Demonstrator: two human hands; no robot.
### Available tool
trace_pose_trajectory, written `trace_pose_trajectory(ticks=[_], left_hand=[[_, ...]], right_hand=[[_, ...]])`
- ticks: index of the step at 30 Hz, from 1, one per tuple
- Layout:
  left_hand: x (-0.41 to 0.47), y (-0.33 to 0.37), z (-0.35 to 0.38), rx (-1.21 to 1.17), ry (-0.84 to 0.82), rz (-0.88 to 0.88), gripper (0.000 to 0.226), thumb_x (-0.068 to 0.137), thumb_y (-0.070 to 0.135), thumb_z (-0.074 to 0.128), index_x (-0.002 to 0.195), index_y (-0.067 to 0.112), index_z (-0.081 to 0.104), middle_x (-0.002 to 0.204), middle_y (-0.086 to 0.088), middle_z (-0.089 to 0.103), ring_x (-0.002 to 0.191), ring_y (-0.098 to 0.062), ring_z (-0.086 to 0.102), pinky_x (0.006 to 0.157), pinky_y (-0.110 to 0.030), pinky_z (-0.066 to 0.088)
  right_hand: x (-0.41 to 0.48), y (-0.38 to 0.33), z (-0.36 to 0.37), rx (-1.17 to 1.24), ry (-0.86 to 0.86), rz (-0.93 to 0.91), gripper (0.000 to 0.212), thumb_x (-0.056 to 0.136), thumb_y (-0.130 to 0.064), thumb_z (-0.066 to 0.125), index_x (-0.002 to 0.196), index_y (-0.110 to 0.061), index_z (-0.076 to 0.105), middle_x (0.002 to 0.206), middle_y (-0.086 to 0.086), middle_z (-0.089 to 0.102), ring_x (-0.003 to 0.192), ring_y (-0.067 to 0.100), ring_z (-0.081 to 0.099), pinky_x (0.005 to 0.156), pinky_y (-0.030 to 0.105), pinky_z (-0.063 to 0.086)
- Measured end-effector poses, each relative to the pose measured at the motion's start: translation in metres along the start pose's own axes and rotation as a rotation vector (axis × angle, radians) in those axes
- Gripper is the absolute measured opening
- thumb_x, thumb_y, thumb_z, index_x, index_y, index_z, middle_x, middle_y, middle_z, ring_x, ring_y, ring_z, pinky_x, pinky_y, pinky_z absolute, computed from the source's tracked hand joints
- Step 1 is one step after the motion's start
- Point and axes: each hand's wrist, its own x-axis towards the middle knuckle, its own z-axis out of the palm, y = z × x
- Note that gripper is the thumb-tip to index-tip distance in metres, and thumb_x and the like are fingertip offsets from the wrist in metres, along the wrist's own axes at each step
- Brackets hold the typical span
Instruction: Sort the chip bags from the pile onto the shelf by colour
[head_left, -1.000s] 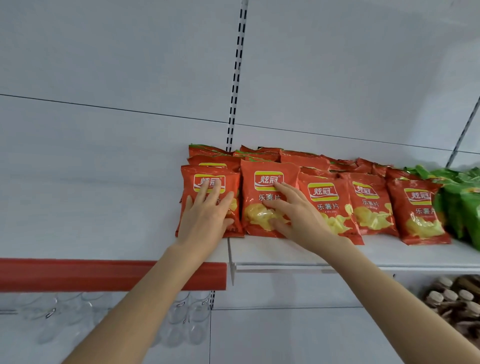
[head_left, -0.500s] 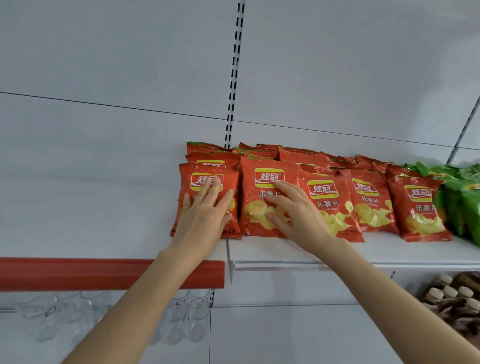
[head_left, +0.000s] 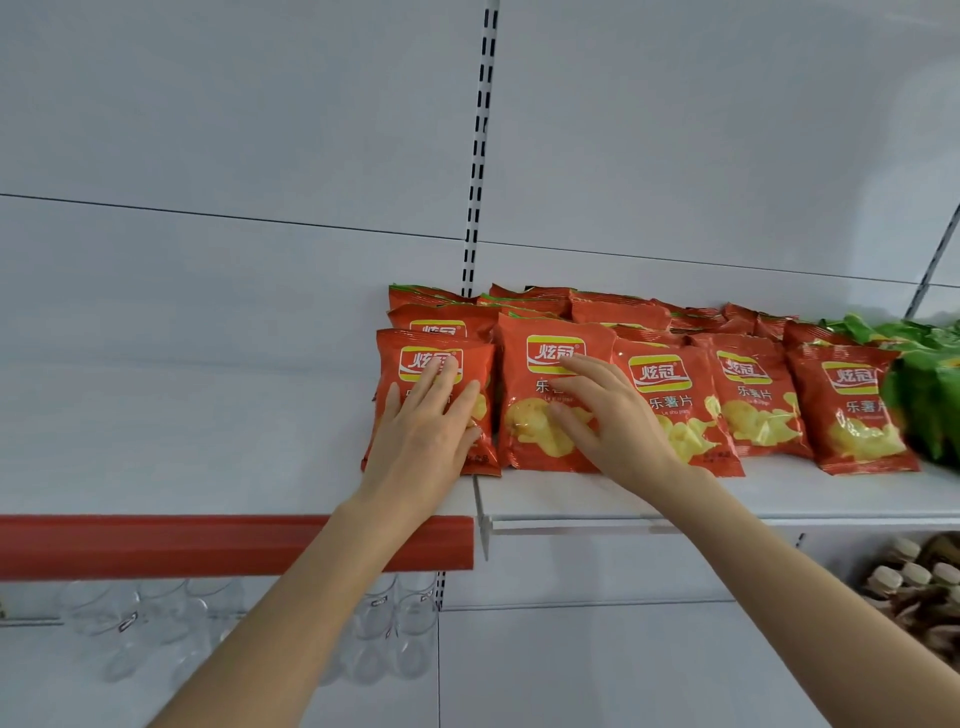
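Observation:
Several red chip bags stand in a row on the white shelf, with more red bags stacked behind them. My left hand lies flat on the leftmost red bag, fingers spread. My right hand rests with spread fingers on the second red bag. Neither hand grips a bag. Green chip bags sit at the right end of the shelf, beside the last red bag.
A red price strip runs along the left shelf's front edge. Clear glasses stand on the shelf below it. Capped bottles fill the lower right shelf. A slotted upright divides the white back panel.
Both hands have slid slightly up the two front bags, pressing them back against the stack. The bags stand a little straighter. The view has shifted a little.

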Motion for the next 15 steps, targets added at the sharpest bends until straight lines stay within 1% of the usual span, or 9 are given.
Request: trace_pose_trajectory(ticks=[1,2,3,4,6,7,10,15], left_hand=[[-0.001,0.000,0.000,0.011,0.080,0.049,0.043,0.084,0.016,0.071,0.125,0.005,0.060,0.135,-0.021,0.052,0.129,-0.037,0.045,0.101,-0.054,0.036],[-0.004,0.002,0.001,0.007,0.161,0.097,0.035,0.080,0.013,0.074,0.112,0.003,0.067,0.121,-0.021,0.062,0.116,-0.038,0.057,0.093,-0.052,0.044],[-0.007,0.005,0.000,-0.019,0.217,0.149,0.024,0.081,0.014,0.072,0.102,0.002,0.070,0.109,-0.018,0.067,0.104,-0.036,0.064,0.088,-0.047,0.049],[-0.011,0.010,-0.003,-0.047,0.244,0.200,0.020,0.085,0.018,0.064,0.095,0.003,0.072,0.100,-0.014,0.070,0.095,-0.031,0.067,0.083,-0.041,0.052],[-0.021,0.022,-0.008,-0.111,0.220,0.267,0.033,0.088,0.026,0.047,0.084,0.007,0.073,0.084,-0.006,0.071,0.079,-0.024,0.067,0.073,-0.034,0.054],[-0.027,0.027,-0.009,-0.132,0.194,0.292,0.036,0.088,0.027,0.044,0.079,0.008,0.073,0.079,-0.004,0.069,0.074,-0.022,0.065,0.069,-0.032,0.054],[-0.041,0.037,-0.006,-0.159,0.150,0.339,0.036,0.089,0.027,0.042,0.074,0.010,0.070,0.071,0.000,0.066,0.067,-0.020,0.062,0.064,-0.028,0.050],[-0.055,0.033,-0.008,-0.170,0.126,0.325,0.037,0.090,0.026,0.042,0.072,0.010,0.069,0.068,0.000,0.065,0.065,-0.021,0.062,0.064,-0.031,0.052]], right_hand=[[0.002,0.000,-0.003,0.021,0.016,0.026,0.028,0.090,-0.020,0.059,0.111,-0.004,0.066,0.125,0.013,0.059,0.124,0.029,0.047,0.101,0.030,0.029],[0.004,0.000,-0.006,0.044,0.036,0.054,0.026,0.091,-0.018,0.058,0.111,-0.003,0.066,0.123,0.012,0.060,0.124,0.028,0.048,0.101,0.028,0.029],[0.007,0.000,-0.009,0.065,0.059,0.085,0.025,0.091,-0.017,0.057,0.111,-0.002,0.066,0.120,0.012,0.062,0.122,0.027,0.049,0.101,0.027,0.030],[0.009,0.000,-0.013,0.086,0.079,0.117,0.025,0.092,-0.017,0.056,0.110,-0.003,0.066,0.117,0.011,0.063,0.120,0.026,0.050,0.099,0.026,0.031],[0.013,0.000,-0.021,0.123,0.103,0.194,0.024,0.094,-0.018,0.053,0.109,-0.004,0.065,0.112,0.009,0.065,0.113,0.023,0.053,0.092,0.022,0.033],[0.013,0.000,-0.025,0.139,0.109,0.233,0.024,0.094,-0.018,0.052,0.109,-0.005,0.065,0.110,0.008,0.065,0.110,0.022,0.053,0.088,0.022,0.034],[0.009,-0.004,-0.031,0.168,0.122,0.312,0.024,0.095,-0.017,0.050,0.108,-0.003,0.064,0.108,0.008,0.066,0.105,0.022,0.056,0.084,0.023,0.037],[-0.006,-0.014,-0.029,0.155,0.096,0.351,0.023,0.095,-0.018,0.050,0.106,-0.005,0.065,0.106,0.006,0.066,0.103,0.021,0.056,0.083,0.026,0.039]])
